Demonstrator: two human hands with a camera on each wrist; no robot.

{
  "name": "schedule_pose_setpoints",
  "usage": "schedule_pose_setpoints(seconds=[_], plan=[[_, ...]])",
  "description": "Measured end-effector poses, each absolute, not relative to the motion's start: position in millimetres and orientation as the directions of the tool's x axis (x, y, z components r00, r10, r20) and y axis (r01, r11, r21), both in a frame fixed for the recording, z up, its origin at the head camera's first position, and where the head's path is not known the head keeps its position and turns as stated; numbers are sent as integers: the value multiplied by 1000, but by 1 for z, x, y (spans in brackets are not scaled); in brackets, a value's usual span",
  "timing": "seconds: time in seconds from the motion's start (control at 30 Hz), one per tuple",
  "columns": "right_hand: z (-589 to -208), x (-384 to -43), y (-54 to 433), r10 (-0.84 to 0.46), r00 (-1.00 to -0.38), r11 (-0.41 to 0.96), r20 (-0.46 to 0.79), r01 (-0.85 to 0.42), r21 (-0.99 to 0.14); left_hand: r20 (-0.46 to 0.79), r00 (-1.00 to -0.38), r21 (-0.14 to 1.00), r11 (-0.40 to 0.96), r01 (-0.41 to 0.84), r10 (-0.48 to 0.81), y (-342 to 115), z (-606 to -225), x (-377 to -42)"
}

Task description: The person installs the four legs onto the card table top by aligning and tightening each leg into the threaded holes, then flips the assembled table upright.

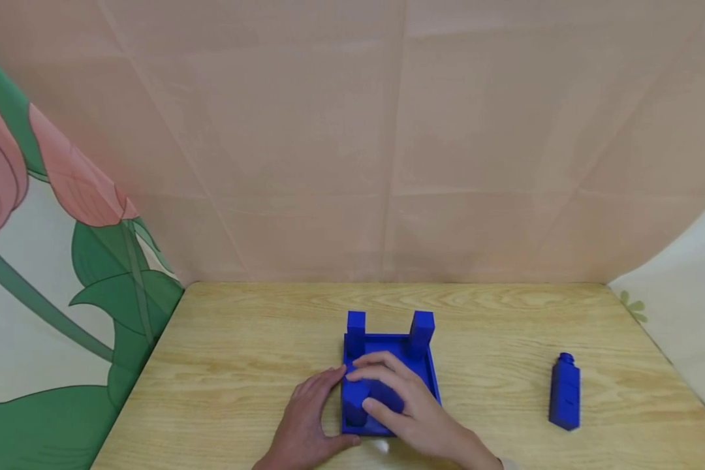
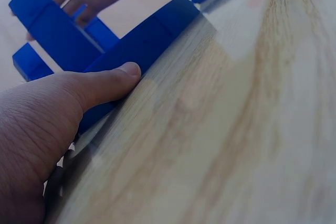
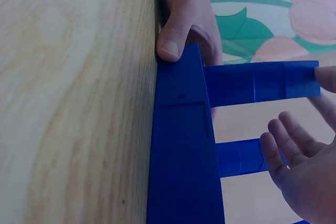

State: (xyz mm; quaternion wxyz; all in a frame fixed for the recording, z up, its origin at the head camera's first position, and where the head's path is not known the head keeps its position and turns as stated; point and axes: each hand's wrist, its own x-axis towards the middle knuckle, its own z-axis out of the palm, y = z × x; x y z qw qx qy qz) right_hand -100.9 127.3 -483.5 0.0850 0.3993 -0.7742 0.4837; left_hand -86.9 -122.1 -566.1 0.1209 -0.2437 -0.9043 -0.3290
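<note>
A square blue base (image 1: 390,338) with a raised rim lies on the table. My left hand (image 1: 305,418) grips its near left corner, thumb on the front side in both wrist views and fingers along the left edge. My right hand (image 1: 414,411) pinches the top of the blue post (image 3: 262,82) at that corner between thumb and fingers; its other fingers are spread. Two square blue posts, the far left post (image 1: 356,329) and far right post (image 1: 422,329), stand upright at the back corners. The near right corner is hidden behind my right hand.
Off to the right, a separate blue post (image 1: 565,395) with a round knob at one end lies on the wooden table (image 1: 241,339). A plain pinkish cloth (image 1: 299,143) hangs behind the table, and a flower-printed cloth (image 1: 29,294) covers the left side.
</note>
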Motion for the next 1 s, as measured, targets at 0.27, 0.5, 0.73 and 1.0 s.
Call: schedule_pose_setpoints(seconds=[0.27,0.5,0.73,1.0], plan=[[-486,-100,124,-488,-706,205,513,-664,-719,367,-856,551,657,515,363,-123,-566,-87],[-487,-99,124,-475,-734,223,485,-634,-741,366,-857,549,659,513,362,-123,-567,-87],[-484,-99,126,-551,-657,162,514,-689,-706,388,-847,540,655,528,362,-124,-568,-87],[-483,-99,126,-566,-629,151,533,-714,-683,383,-848,556,642,528,366,-124,-567,-87]])
